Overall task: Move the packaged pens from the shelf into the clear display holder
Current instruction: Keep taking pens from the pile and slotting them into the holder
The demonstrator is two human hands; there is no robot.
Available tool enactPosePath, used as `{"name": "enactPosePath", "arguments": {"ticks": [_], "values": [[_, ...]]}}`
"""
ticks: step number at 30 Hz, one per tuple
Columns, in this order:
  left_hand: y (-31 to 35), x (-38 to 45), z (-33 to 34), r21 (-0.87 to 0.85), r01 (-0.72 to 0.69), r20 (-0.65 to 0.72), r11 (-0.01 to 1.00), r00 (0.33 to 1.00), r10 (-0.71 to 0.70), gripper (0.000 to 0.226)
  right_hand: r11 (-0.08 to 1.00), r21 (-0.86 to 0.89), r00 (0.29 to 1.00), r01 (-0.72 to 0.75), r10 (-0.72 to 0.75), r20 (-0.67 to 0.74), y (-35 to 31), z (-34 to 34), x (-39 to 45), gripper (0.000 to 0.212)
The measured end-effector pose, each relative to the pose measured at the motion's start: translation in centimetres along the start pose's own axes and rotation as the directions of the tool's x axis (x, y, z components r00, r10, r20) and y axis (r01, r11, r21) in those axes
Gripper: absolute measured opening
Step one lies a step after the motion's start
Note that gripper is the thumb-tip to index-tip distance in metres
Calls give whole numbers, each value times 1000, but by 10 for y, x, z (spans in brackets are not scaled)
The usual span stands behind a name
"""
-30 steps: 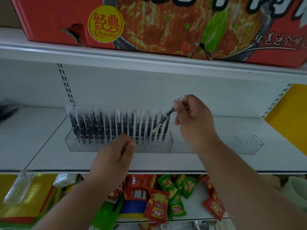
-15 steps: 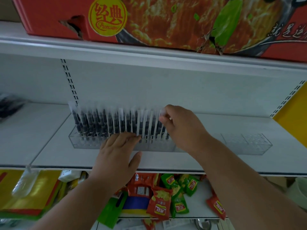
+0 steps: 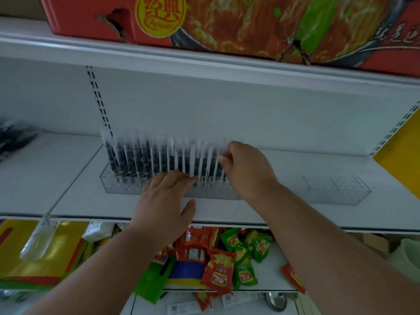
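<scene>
A long clear display holder [image 3: 341,192] lies across the white shelf [image 3: 68,201]. Its left half is packed with several dark packaged pens [image 3: 141,158] standing upright in clear sleeves; its right half holds none. My right hand [image 3: 245,169] pinches the top of the rightmost packaged pen [image 3: 223,153], which stands in the holder. My left hand [image 3: 168,196] lies flat with straight fingers against the holder's front wall and the lower ends of the pens.
A red noodle carton [image 3: 227,23] sits on the shelf above. More dark packaged items [image 3: 13,137] lie at the far left of the shelf. Red and green snack packets [image 3: 227,264] fill the lower shelf. A yellow panel [image 3: 402,155] stands at the right.
My right hand has lowered the tilted pen into the holder at the row's right end. My left hand opened and moved up to rest against the holder's front.
</scene>
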State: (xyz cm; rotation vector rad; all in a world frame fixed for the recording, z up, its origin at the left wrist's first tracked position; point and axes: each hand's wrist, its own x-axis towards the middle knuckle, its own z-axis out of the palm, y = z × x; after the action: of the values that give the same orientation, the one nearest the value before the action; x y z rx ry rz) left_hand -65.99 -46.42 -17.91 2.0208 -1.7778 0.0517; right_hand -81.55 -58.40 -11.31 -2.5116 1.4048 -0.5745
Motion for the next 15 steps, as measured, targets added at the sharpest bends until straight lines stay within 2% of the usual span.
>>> {"name": "enactPosePath", "arguments": {"ticks": [3, 6, 10, 13, 15], "values": [[0, 0, -2, -4, -8, 18, 1000, 1000, 8, 56, 998, 44, 999, -43, 44, -21, -2, 4, -9, 20], [-4, 1, -5, -29, -42, 54, 999, 998, 44, 50, 990, 125, 990, -62, 77, -121, -2, 0, -21, 28], [-12, -2, -19, -99, -38, 26, 994, 999, 41, 43, 982, 142, 971, 124, -90, -223, -13, -8, -31, 33], [-22, -15, -33, -16, 4, -82, 1000, 997, -6, 42, 962, 92, 946, 258, -232, -225, -41, -7, -30, 37], [-35, -30, -45, 33, 60, -98, 998, 994, -56, 45, 941, 88, 932, 326, -304, -199, -64, -1, -28, 36]]}}
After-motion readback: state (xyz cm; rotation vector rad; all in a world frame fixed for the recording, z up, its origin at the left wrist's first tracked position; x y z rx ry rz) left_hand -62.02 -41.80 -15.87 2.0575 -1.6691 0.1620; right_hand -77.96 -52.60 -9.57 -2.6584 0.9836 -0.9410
